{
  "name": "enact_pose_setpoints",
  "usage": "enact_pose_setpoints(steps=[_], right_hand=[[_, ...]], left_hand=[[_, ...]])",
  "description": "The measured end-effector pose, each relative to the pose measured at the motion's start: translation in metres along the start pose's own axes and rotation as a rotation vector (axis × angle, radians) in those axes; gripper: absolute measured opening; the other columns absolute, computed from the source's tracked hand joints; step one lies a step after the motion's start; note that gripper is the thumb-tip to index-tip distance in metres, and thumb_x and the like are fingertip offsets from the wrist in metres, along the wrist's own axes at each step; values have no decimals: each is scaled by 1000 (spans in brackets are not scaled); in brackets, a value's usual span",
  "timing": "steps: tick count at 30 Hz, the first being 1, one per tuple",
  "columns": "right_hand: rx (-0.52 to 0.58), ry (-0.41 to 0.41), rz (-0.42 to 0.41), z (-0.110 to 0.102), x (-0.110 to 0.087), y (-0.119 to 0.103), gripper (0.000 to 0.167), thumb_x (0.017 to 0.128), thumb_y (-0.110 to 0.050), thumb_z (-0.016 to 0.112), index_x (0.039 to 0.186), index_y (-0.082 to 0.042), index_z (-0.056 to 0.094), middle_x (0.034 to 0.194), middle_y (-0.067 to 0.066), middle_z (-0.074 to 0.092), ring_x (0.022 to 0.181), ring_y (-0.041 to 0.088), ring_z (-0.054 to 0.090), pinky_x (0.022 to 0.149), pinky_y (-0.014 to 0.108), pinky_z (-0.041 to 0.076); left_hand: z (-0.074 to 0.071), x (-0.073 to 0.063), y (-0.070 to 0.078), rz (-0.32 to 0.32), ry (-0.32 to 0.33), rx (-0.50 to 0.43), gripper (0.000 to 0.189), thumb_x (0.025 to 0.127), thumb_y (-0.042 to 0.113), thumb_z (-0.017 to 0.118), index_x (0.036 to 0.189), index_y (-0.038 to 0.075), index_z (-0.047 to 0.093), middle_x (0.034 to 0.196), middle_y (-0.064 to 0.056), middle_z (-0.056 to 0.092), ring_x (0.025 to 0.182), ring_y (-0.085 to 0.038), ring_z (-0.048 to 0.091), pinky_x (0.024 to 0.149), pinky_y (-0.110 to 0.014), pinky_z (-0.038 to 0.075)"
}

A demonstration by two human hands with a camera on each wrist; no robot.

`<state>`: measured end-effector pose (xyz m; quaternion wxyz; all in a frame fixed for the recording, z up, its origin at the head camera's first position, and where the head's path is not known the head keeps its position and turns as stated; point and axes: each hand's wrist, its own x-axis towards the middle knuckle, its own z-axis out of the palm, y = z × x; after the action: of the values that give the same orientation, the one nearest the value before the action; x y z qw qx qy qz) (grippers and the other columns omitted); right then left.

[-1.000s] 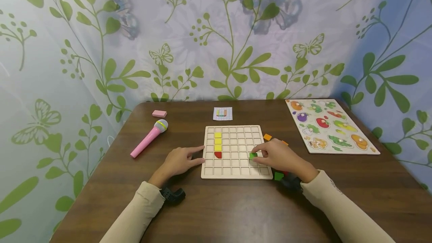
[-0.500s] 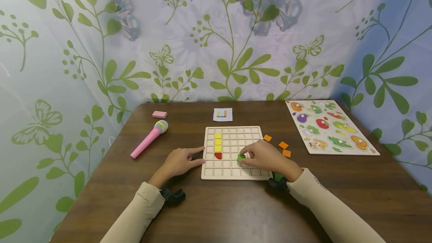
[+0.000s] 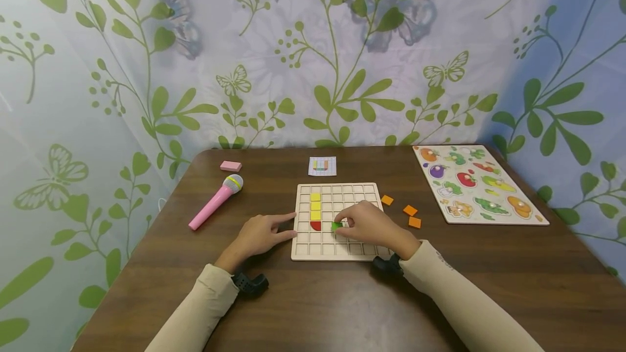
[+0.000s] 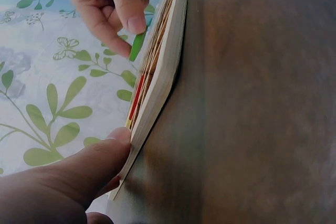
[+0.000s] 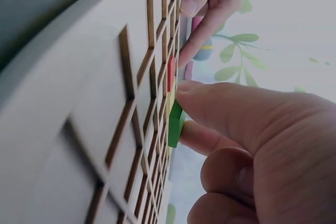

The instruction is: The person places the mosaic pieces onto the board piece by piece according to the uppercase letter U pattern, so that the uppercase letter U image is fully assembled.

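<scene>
A wooden grid board (image 3: 313,249) lies on the table, with a column of yellow square tiles (image 3: 315,206) and a red quarter-round tile (image 3: 315,226) below them in its cells. Between thumb and index finger my right hand (image 3: 374,227) pinches a green tile (image 5: 176,124), held just above the board, right of the red tile. In the left wrist view the green tile (image 4: 137,46) is seen edge-on, apart from the board. My left hand (image 3: 256,234) touches the board's left edge with thumb and index fingertips, fingers fairly straight.
Orange tiles (image 3: 410,210) lie right of the board. A small pattern card (image 3: 322,166) is behind it. To the left are a pink toy microphone (image 3: 215,202) and a pink block (image 3: 231,166). A vegetable puzzle board (image 3: 476,183) lies at the right.
My right hand has carried the green tile leftward over the board, towards the red tile, uncovering the orange tiles. My left hand has stayed at the board's edge.
</scene>
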<state>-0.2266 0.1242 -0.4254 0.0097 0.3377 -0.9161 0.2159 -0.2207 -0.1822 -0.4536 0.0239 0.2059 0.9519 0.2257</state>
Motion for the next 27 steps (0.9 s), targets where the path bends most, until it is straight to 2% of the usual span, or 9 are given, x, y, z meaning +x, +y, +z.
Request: enact_pose_setpoints(steps=[7,12,17,27], right_hand=[[20,2,18,8,11,-3,19,90,-28,80,105,-15,82,53,-12,47,50,3,35,56,27,35],[26,1,38,14,15,-3,18,90,-27,79,104,-15,82,51,-12,44,50,3,33,58,27,36],[34,15,18,19,19,-4,17,90,-26,80,102,-15,82,52,-13,41,51,3,34,58,26,37],[24,35,20,20,20,-6,16,89,-27,81,101,-17,82,55,-13,47,53,3,39,56,26,37]], left_hand=[[1,0,0,0,5,-5,57,93,55,70,145,34,60,55,8,37,48,-9,30,49,-29,26],[1,0,-1,-7,0,-3,57,93,55,70,145,34,60,56,8,38,48,-9,30,49,-28,27],[2,-1,-1,-20,-10,-2,57,93,56,69,145,34,59,56,7,38,48,-9,31,49,-28,27],[2,0,-1,-13,-1,4,57,93,56,69,145,34,59,56,8,38,48,-9,31,49,-28,27]])
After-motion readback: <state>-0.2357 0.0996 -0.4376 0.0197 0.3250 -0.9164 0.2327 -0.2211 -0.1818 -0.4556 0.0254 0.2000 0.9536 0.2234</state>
